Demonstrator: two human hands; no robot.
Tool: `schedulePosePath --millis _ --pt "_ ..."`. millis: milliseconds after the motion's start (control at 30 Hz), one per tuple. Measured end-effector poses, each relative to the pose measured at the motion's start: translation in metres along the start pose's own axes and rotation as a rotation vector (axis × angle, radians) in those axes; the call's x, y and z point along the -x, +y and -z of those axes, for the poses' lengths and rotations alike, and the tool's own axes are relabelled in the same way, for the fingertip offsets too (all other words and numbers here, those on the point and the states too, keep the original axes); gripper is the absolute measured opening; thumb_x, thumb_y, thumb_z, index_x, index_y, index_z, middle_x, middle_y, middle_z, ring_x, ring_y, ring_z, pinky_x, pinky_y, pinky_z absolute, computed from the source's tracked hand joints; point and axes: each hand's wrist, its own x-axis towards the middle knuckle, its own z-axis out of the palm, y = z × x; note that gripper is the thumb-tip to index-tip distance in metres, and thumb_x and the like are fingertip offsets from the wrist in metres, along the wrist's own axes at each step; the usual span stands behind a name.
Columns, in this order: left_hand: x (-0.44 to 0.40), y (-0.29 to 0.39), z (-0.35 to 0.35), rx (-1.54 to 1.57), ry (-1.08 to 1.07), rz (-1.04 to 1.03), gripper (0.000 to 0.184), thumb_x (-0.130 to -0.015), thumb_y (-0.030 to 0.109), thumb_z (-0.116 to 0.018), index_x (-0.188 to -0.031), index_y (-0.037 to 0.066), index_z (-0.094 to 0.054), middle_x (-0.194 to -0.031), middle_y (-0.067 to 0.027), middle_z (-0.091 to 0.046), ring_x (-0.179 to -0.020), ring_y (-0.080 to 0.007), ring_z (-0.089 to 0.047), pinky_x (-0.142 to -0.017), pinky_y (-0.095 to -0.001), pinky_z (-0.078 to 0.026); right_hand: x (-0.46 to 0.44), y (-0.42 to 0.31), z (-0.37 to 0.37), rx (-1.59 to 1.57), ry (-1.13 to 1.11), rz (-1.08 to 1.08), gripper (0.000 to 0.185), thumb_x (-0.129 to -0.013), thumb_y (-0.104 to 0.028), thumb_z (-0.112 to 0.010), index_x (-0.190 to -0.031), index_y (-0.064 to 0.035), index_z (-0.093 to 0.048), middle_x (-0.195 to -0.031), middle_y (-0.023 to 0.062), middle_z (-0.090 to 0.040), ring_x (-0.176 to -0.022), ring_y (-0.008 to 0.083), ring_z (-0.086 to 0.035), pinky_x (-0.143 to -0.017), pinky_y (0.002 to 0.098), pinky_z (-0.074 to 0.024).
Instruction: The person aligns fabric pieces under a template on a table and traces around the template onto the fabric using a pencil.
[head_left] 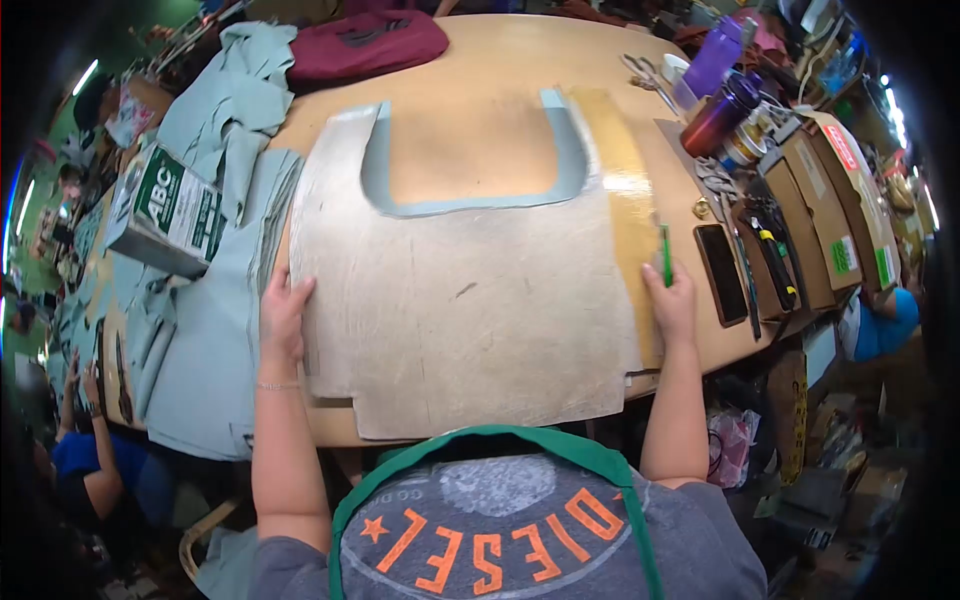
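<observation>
- The pale sheet [480,300] is lying flat on the counter [460,130] in front of the person, its U-shaped opening facing away from them.
- Blue-green material [375,165] is showing as a band inside that opening, and a yellow sheet [625,190] is sticking out along the right side of the pale sheet; the layers seem to be roughly lined up.
- The left hand [283,310] is holding the pale sheet's left edge, thumb on top.
- The right hand [675,300] is closing narrowly around a green pen [667,262] while resting at the yellow sheet's outer edge.
- No drawn line is showing on the blue-green band, so any marking or cutting there is probably remaining undone.
- Left of the pale sheet, loose blue-green pieces [205,335] are lying in layers, and an ABC tin [168,212] is standing on them; its contents are not showing.
- Right of the pale sheet, a cardboard box [815,205] is sitting beside a dark holder [765,255] that is carrying yellow-handled tools [772,250].
- Beyond the pale sheet's far right corner, a purple bottle [712,62] and a dark red bottle [715,118] are standing; what they are holding is hidden.
</observation>
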Motion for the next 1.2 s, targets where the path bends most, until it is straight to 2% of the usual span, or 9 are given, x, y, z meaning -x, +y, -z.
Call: schedulePosePath --millis 100,200,300,500,600,800,1000,1133,1200 --pt "-0.005 -0.015 0.011 -0.002 0.039 0.028 0.040 -0.078 0.002 -0.057 -0.115 -0.001 -0.042 -0.112 -0.0114 -0.053 -0.101 -0.0177 -0.051 -0.090 -0.0291 -0.037 -0.011 -0.007 -0.013 0.263 -0.032 0.043 0.031 -0.075 -0.018 -0.064 -0.097 0.0018 -0.057 -0.087 0.0152 -0.061 -0.079 0.0237 -0.058 -0.069 0.0312 -0.0452" --pt "-0.016 -0.021 0.008 -0.040 0.048 0.024 0.041 -0.078 0.002 -0.057 -0.115 -0.001 -0.041 -0.111 -0.0119 -0.054 -0.100 -0.0175 -0.051 -0.090 -0.0288 -0.037 -0.022 -0.003 -0.024 0.295 0.016 0.107 0.037 -0.073 -0.021 -0.065 -0.102 0.0011 -0.057 -0.092 0.0209 -0.059 -0.085 0.0329 -0.058 -0.074 0.0354 -0.0452" --pt "-0.027 -0.020 -0.001 -0.093 0.052 0.022 0.042 -0.078 0.003 -0.058 -0.116 -0.001 -0.041 -0.111 -0.0120 -0.054 -0.101 -0.0177 -0.051 -0.090 -0.0288 -0.037 -0.027 0.011 -0.027 0.362 0.071 0.144 0.037 -0.072 -0.021 -0.065 -0.102 0.0000 -0.057 -0.093 0.0205 -0.059 -0.086 0.0331 -0.057 -0.076 0.0359 -0.0453" --pt "-0.044 -0.026 -0.006 -0.136 0.068 0.022 0.044 -0.078 0.003 -0.059 -0.117 -0.002 -0.040 -0.110 -0.0126 -0.055 -0.100 -0.0181 -0.052 -0.089 -0.0286 -0.037 -0.033 0.001 -0.025 0.307 0.041 0.038 0.039 -0.072 -0.021 -0.065 -0.103 0.0006 -0.057 -0.096 0.0213 -0.058 -0.091 0.0335 -0.056 -0.079 0.0370 -0.0441" --pt "-0.045 -0.029 -0.009 -0.215 0.055 0.017 0.046 -0.076 0.003 -0.060 -0.118 -0.003 -0.041 -0.111 -0.0127 -0.055 -0.099 -0.0185 -0.052 -0.088 -0.0285 -0.039 -0.039 0.012 -0.030 0.406 0.013 0.028 0.040 -0.072 -0.022 -0.065 -0.104 0.0005 -0.056 -0.097 0.0221 -0.058 -0.091 0.0340 -0.056 -0.080 0.0374 -0.0437" --pt "-0.044 -0.026 -0.015 -0.537 0.038 0.007 0.058 -0.070 0.009 -0.067 -0.121 -0.005 -0.040 -0.110 -0.0149 -0.054 -0.099 -0.0209 -0.052 -0.086 -0.0292 -0.040 -0.040 0.004 -0.031 0.499 0.009 0.041 0.044 -0.072 -0.026 -0.066 -0.106 -0.0005 -0.056 -0.094 0.0226 -0.058 -0.090 0.0351 -0.056 -0.080 0.0389 -0.0437" --pt "-0.042 -0.023 -0.017 -0.699 -0.021 -0.066 0.062 -0.067 0.014 -0.070 -0.120 -0.003 -0.042 -0.110 -0.0150 -0.054 -0.099 -0.0214 -0.052 -0.086 -0.0303 -0.041 -0.055 0.004 -0.017 0.600 -0.183 0.017 0.040 -0.070 -0.027 -0.067 -0.104 -0.0075 -0.060 -0.092 0.0210 -0.059 -0.087 0.0333 -0.057 -0.079 0.0377 -0.0445" --pt "-0.037 -0.011 -0.027 -0.686 -0.079 0.045 0.066 -0.066 0.013 -0.071 -0.123 0.000 -0.038 -0.113 -0.0139 -0.052 -0.099 -0.0224 -0.051 -0.086 -0.0300 -0.041 -0.063 0.003 -0.004 0.623 -0.322 -0.001 0.044 -0.070 -0.025 -0.068 -0.111 -0.0112 -0.057 -0.094 0.0164 -0.061 -0.088 0.0286 -0.059 -0.078 0.0335 -0.0438" --pt "-0.035 -0.009 -0.029 -0.701 -0.088 0.063 0.071 -0.065 0.012 -0.071 -0.125 0.000 -0.035 -0.116 -0.0143 -0.050 -0.103 -0.0232 -0.050 -0.088 -0.0301 -0.040 -0.065 0.008 -0.003 0.623 -0.319 0.010 0.045 -0.070 -0.026 -0.068 -0.112 -0.0137 -0.057 -0.093 0.0156 -0.062 -0.086 0.0275 -0.060 -0.077 0.0335 -0.0440"
